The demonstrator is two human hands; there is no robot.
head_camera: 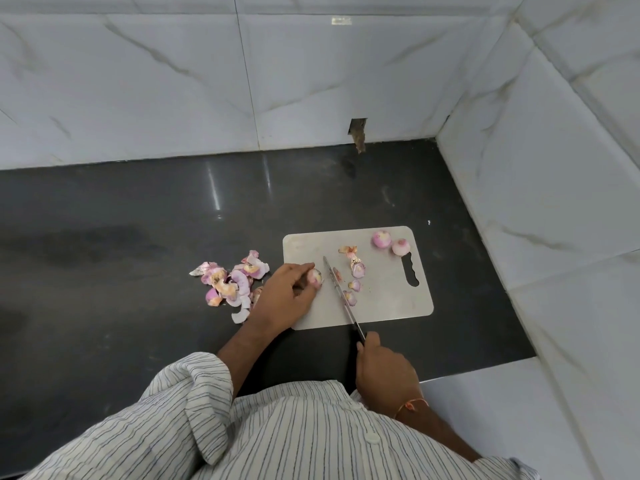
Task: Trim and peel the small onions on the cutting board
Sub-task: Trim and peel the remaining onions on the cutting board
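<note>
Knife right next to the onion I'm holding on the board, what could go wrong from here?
1. The left hand pinches the small onion with fingers close beside the knife blade; a slip could nick them.
2. The round onion may roll as the cut starts.
3. Peel scraps lie right of the blade on the cutting board and could get under later cuts.

I pinch a small pinkish onion against the cutting board's left edge. Two peeled onions sit touching at the board's far right corner, above its handle slot. Loose skins lie mid-board.
</note>
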